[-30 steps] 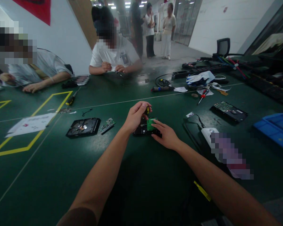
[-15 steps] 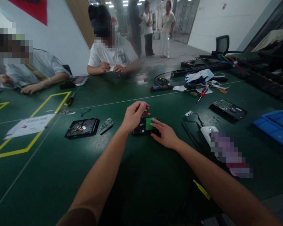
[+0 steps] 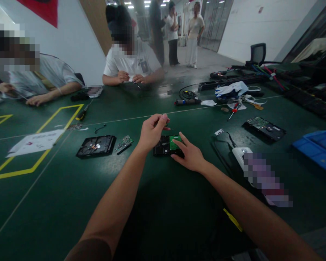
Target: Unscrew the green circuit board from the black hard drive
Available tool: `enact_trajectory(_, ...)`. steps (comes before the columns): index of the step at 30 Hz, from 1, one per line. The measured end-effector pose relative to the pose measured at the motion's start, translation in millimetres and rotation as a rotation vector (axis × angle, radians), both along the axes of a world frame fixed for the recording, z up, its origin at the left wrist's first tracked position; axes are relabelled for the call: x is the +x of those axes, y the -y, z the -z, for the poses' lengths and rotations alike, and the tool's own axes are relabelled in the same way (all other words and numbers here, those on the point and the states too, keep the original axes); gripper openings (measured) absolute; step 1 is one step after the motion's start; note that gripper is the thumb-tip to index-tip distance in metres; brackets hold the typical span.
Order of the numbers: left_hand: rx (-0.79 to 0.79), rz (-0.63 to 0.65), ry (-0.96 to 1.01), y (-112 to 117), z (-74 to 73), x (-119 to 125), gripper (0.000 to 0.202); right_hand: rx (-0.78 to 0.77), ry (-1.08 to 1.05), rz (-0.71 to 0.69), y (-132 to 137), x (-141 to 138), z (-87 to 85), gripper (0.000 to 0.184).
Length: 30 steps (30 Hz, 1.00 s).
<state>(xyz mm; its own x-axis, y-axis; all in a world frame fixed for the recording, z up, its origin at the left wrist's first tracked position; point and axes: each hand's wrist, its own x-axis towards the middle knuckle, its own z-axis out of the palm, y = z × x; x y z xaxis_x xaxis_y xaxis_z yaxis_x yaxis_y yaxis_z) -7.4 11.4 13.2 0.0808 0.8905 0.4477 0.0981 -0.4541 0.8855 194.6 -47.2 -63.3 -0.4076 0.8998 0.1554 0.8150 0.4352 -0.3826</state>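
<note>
A black hard drive (image 3: 162, 146) with a small green circuit board (image 3: 175, 142) on top lies on the green table (image 3: 157, 203) in front of me. My left hand (image 3: 151, 133) is closed above the drive's far edge, pinched around a small screwdriver whose handle is mostly hidden in the fingers. My right hand (image 3: 189, 155) rests on the drive's right side. Its fingers are stretched out and press on the green board.
Left of the drive lie an opened hard drive (image 3: 96, 145), a loose circuit board (image 3: 124, 143), a paper sheet (image 3: 35, 141) and a yellow-handled screwdriver (image 3: 83, 114). Another drive (image 3: 263, 127), a white device (image 3: 241, 154) and a blue tray (image 3: 319, 146) sit right. Two seated people work across the table.
My left hand has lifted slightly and shifted left, so the yellow screwdriver handle is now hidden in it. My right hand's fingers have spread further over the green board.
</note>
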Motion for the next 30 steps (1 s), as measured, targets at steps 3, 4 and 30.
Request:
enact_trajectory(3, -0.002, -0.003, 0.023, -1, 0.6, 0, 0.041, -0.027, 0.072, 0.029, 2, -6, -4.1, 0.068)
enact_trajectory(4, -0.002, 0.0, 0.029, -1, 0.6, 0, 0.04, -0.034, 0.088, 0.036, 2, -7, -4.7, 0.068)
enact_trajectory(30, -0.095, 0.072, -0.074, 7, -14.1, -9, 0.044, -0.035, 0.108, 0.029, 3, -6, -1.3, 0.064)
